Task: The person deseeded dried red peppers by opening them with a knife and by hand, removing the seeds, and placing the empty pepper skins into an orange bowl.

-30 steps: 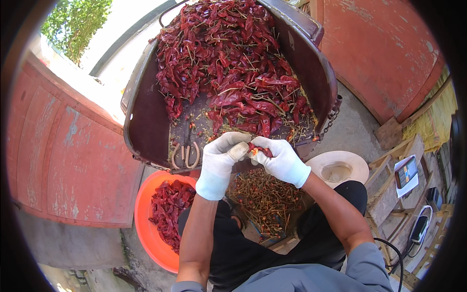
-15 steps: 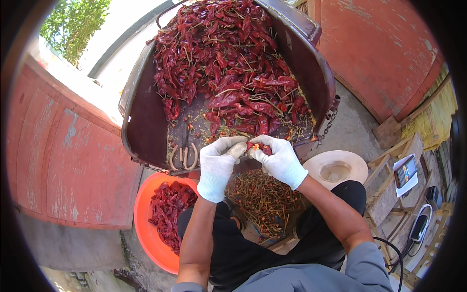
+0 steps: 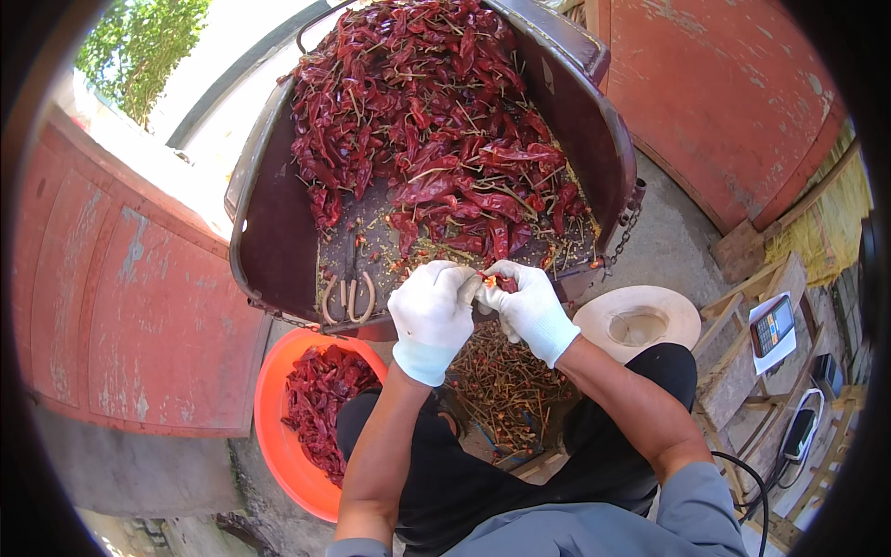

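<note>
Both my hands wear white knit gloves and meet at the near edge of the metal cart bed. My right hand (image 3: 527,311) is closed around a dried red chili pepper (image 3: 504,282), whose end near my fingers shows orange. Against that end press the closed fingertips of my left hand (image 3: 432,316), its back turned up; the exact spot they pinch is hidden. Beyond my hands, a large heap of dried red chili peppers (image 3: 408,111) fills the cart bed (image 3: 274,204). Below them, between my knees, lies a mass of thin brown stems (image 3: 510,390).
An orange basin (image 3: 269,436) of red peppers stands by my left knee. Curved tan handles (image 3: 368,299) lie at the cart's front edge. To my right are a pale straw-coloured hat (image 3: 673,316), a wooden rack (image 3: 729,385) and a handheld device (image 3: 772,327). A chain (image 3: 625,237) hangs at the cart's right corner.
My left hand has turned so its back faces up, and it has shifted slightly right. My right hand has moved slightly down with the chili pepper still in it.
</note>
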`<action>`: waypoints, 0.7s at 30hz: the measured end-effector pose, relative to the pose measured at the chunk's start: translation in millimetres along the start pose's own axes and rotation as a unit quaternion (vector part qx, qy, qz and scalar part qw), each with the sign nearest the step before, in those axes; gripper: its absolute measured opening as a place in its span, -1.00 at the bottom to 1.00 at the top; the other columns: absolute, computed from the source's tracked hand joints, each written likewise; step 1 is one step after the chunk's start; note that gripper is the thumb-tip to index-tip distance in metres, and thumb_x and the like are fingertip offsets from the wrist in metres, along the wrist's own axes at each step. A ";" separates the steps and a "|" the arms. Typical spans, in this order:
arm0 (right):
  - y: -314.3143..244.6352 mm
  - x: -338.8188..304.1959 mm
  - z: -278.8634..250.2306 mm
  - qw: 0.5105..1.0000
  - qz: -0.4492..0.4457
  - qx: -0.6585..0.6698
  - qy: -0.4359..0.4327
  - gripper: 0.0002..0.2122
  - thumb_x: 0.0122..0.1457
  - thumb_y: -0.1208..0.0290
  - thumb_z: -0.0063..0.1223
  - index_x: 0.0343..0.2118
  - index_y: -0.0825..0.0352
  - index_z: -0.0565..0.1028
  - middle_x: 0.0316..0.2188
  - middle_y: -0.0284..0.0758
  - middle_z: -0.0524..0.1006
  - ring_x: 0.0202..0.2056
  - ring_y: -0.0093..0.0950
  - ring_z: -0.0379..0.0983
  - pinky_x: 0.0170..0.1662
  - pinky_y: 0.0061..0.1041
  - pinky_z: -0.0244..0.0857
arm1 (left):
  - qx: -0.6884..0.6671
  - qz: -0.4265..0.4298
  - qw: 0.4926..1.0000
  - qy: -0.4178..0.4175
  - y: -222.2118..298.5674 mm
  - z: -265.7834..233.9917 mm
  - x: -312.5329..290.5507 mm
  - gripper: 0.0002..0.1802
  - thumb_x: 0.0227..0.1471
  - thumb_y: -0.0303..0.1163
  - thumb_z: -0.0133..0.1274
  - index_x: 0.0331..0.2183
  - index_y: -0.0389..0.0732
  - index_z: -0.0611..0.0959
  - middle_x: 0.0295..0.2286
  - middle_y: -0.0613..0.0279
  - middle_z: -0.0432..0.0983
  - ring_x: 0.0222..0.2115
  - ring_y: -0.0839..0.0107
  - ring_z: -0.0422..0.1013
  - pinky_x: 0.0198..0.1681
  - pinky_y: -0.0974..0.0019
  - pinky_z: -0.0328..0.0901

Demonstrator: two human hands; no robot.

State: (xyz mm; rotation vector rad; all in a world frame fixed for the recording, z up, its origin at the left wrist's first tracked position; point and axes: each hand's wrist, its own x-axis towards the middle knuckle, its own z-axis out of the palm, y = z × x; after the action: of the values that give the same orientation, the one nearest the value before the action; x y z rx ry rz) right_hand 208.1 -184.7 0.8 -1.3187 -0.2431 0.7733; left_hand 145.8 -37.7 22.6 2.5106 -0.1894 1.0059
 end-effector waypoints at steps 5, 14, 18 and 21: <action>-5.8 -1.6 -2.0 0.982 0.053 0.169 -0.059 -0.89 0.23 0.41 0.12 -0.30 0.32 0.48 -0.59 -0.40 0.44 -0.79 -0.66 0.17 -0.75 -0.61 0.02 | -0.188 -0.208 0.960 0.025 5.4 9.6 -7.6 -0.92 0.05 -0.54 0.18 -0.34 -0.29 0.65 -0.48 0.23 0.57 -0.50 0.45 0.48 -0.40 0.40 0.39; -2.1 3.5 -19.6 0.901 0.050 0.324 -0.284 -0.83 0.29 0.33 0.06 -0.25 0.35 0.47 -0.59 -0.48 0.40 -0.78 -0.73 0.13 -0.73 -0.66 0.01 | -0.587 -0.415 0.695 -0.010 7.3 -3.8 -6.5 -0.82 0.19 -0.36 0.09 -0.28 -0.31 0.62 -0.51 0.28 0.55 -0.51 0.56 0.41 -0.41 0.45 0.31; 5.5 8.2 -14.9 0.898 0.047 0.334 -0.281 -0.78 0.33 0.26 -0.01 -0.22 0.34 0.45 -0.56 -0.50 0.39 -0.76 -0.74 0.13 -0.71 -0.67 0.02 | -0.494 -0.420 0.761 -0.013 8.9 -8.6 -2.4 -0.83 0.18 -0.40 0.11 -0.26 -0.32 0.63 -0.46 0.28 0.56 -0.45 0.57 0.45 -0.34 0.46 0.35; 1.0 5.9 -12.7 0.909 0.062 0.320 -0.259 -0.77 0.36 0.22 -0.05 -0.22 0.32 0.45 -0.56 -0.53 0.37 -0.74 -0.73 0.13 -0.70 -0.65 0.01 | -0.436 -0.350 0.829 -0.007 10.9 -15.1 3.2 -0.85 0.16 -0.49 0.11 -0.22 -0.33 0.64 -0.39 0.29 0.57 -0.38 0.56 0.48 -0.25 0.45 0.38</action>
State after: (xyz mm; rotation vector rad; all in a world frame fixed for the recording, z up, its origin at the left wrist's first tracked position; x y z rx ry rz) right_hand 219.3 -190.8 -5.0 -0.4933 -0.2926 1.1867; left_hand 135.6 -40.8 38.1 1.5241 0.2234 0.4235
